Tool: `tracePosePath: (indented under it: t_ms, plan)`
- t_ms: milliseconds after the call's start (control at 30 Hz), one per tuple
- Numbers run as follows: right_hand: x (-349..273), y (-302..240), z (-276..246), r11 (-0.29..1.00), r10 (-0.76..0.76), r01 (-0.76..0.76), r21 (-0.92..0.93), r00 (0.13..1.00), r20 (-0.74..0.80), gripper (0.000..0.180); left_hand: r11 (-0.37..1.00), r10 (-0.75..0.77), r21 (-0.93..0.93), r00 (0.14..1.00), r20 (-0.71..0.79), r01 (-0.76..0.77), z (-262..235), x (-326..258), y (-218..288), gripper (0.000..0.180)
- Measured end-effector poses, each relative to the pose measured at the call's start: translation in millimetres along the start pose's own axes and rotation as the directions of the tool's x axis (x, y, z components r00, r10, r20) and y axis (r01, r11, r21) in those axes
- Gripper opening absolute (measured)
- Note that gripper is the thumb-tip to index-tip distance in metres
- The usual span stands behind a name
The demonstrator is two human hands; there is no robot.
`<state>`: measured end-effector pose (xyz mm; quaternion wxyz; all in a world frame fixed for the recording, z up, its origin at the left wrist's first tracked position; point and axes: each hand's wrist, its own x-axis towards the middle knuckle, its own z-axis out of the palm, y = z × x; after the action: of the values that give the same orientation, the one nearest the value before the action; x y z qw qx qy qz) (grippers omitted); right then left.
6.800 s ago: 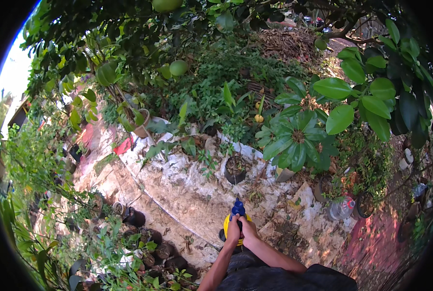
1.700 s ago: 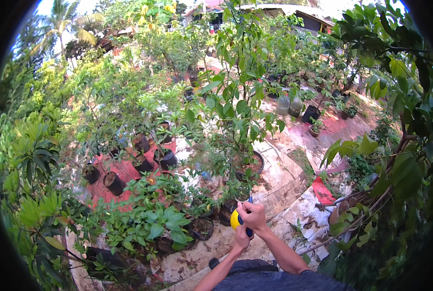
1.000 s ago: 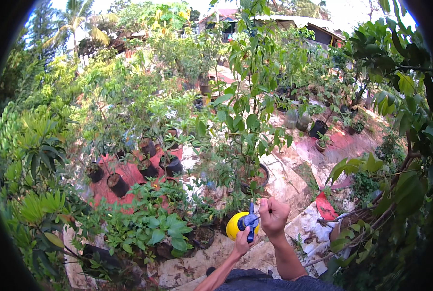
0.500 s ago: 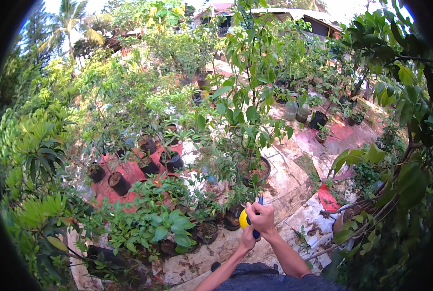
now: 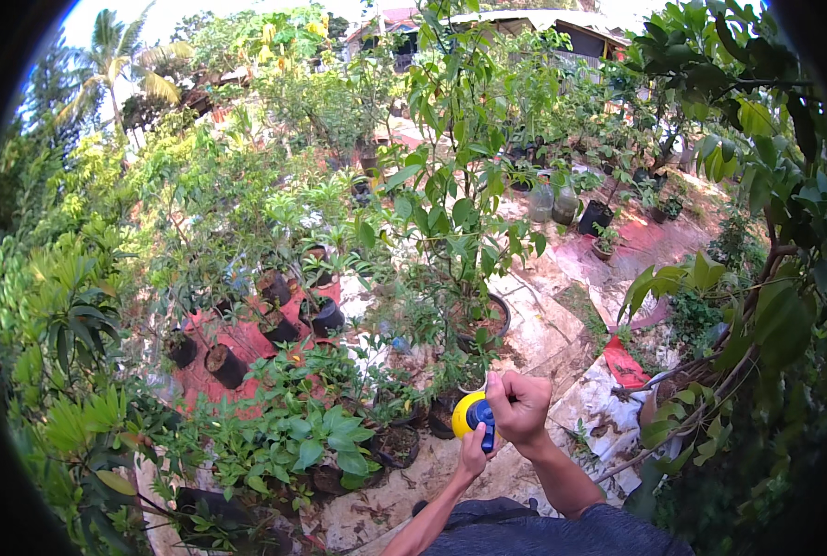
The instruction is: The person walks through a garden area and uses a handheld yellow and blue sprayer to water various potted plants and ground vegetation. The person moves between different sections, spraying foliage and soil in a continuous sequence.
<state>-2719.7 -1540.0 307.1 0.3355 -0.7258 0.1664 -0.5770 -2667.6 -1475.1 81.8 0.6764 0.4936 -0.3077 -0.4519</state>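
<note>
My left hand (image 5: pixel 471 456) is wrapped round a yellow, round-bodied container with a dark blue top, which looks like a pump spray bottle (image 5: pixel 466 414). My right hand (image 5: pixel 523 408) is a closed fist just above and to the right of the blue top. Whatever that fist grips is hidden, though a small pale tip shows beside its thumb. A tall leafy plant (image 5: pixel 460 222) in a round dark pot (image 5: pixel 502 324) stands straight ahead of both hands. Left of them spreads a low broad-leaved plant (image 5: pixel 330 435).
Several black pots (image 5: pixel 225 366) sit on red sheeting (image 5: pixel 214 338) at the left. A leafy branch (image 5: pixel 757 324) hangs close on the right. Beyond my right hand lies a red scrap (image 5: pixel 625 364) on pale sheeting (image 5: pixel 604 422). Clear jars (image 5: pixel 565 205) stand farther back.
My right hand has risen away from the left hand and shifted slightly right, uncovering more of the yellow body and blue top. The whole view has shifted slightly.
</note>
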Motion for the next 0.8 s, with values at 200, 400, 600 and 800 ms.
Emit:
tracePosePath:
  t_ms: [200,400,600,800]
  plan:
    - [-14,28,-4,0.988,0.135,-0.140,-0.068,0.988,-0.077,0.036,0.999,-0.037,0.026,0.999,-0.006,0.037,-4,-6,-5,0.061]
    - [-38,74,11,0.967,0.245,-0.246,-0.063,0.969,-0.031,0.033,0.996,-0.084,0.042,0.996,-0.027,0.085,-2,-10,-2,0.061]
    - [-82,105,30,0.969,0.177,-0.147,-0.199,0.974,0.144,0.031,1.000,-0.001,0.024,1.000,0.000,0.001,-2,-9,2,0.052]
    - [-68,87,18,0.962,0.262,-0.254,-0.098,0.962,0.079,0.035,0.991,-0.058,0.122,0.998,0.026,0.054,4,-11,10,0.055]
